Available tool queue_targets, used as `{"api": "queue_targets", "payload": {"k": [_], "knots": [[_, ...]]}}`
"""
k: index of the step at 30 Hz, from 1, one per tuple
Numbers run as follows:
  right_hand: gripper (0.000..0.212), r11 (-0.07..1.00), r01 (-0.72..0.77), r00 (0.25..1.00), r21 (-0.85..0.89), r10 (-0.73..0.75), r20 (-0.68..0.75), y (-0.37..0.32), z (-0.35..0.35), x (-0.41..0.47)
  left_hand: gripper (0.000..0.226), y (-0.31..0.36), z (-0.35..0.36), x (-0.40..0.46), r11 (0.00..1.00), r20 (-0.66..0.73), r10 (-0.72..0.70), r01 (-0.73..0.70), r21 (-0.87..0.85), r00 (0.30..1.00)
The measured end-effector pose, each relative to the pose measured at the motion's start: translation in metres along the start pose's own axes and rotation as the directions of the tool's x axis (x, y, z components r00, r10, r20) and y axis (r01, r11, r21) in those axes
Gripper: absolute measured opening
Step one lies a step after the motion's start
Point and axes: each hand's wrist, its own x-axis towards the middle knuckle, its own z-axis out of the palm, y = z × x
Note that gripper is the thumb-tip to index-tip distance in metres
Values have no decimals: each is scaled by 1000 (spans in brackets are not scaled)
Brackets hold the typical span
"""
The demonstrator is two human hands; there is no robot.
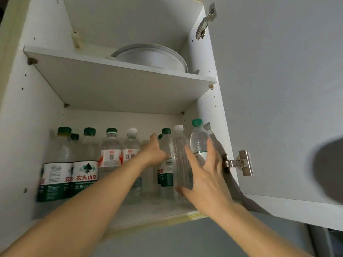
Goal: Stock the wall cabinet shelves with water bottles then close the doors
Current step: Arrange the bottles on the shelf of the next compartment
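1. Left hand (155, 153): reached deep into the lower compartment, fingers curled round a green-capped bottle (165, 145) in the right-centre of the row; thumb pointed up beside the bottle's neck. Grip partly hidden by the wrist.
2. Right hand (206, 175): fingers spread and straight, palm toward the bottles at the right end; fingertips lay against a clear white-capped bottle (181, 158) w/o label and a tilted green-capped bottle (199, 140) just behind it. Nothing pinched.
3. Tilted bottle leaned toward the cabinet's right side wall (206, 108); white-capped one stood upright, touching it.
4. Lower shelf (148, 214): row of water bottles, upright, side by side. From left: two big green-label bottles (85, 169) w/ green caps, a smaller cap behind them; then two bottles w/ red-and-white labels (111, 154), one green cap, one white cap.
5. Upper shelf (120, 82): white round dish (150, 56), lying toward the right rear; no bottles seen there.
6. Right door (287, 89): swung open, held by two metal hinges (239, 163), upper & lower.
7. Dark blurred shape (330, 169) at the right frame edge; cannot tell what it was.
8. Yellowish strip along the cabinet's front bottom edge (167, 221).
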Motion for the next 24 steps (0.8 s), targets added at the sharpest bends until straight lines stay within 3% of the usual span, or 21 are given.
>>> {"api": "queue_targets", "payload": {"k": [4, 6, 9, 15, 19, 24], "knots": [[110, 1000, 8, 1000, 23, -8, -29, 7, 10, 0, 85, -8, 0, 10, 955, 171, -67, 113, -276, 983], [109, 1000, 22, 999, 4, -22, -33, 9, 13, 0, 76, -11, 1, 8, 938, 259, -36, 122, -325, 965], [108, 999, 36, 999, -19, -36, -28, 11, 14, 1, 69, -13, -3, 5, 928, 266, -38, 133, -348, 963], [108, 1000, 13, 1000, -14, -13, 0, 8, 16, 5, 54, -13, -20, -5, 952, 235, -54, 121, -281, 970], [118, 999, -38, 999, 36, 40, -37, 5, 15, 5, 61, -9, -26, -15, 967, 188, -67, 110, -229, 980], [111, 994, -75, 986, 80, 86, -146, 5, 11, -1, 88, 1, -20, -24, 997, -3, -13, 13, 72, 1000]]}}
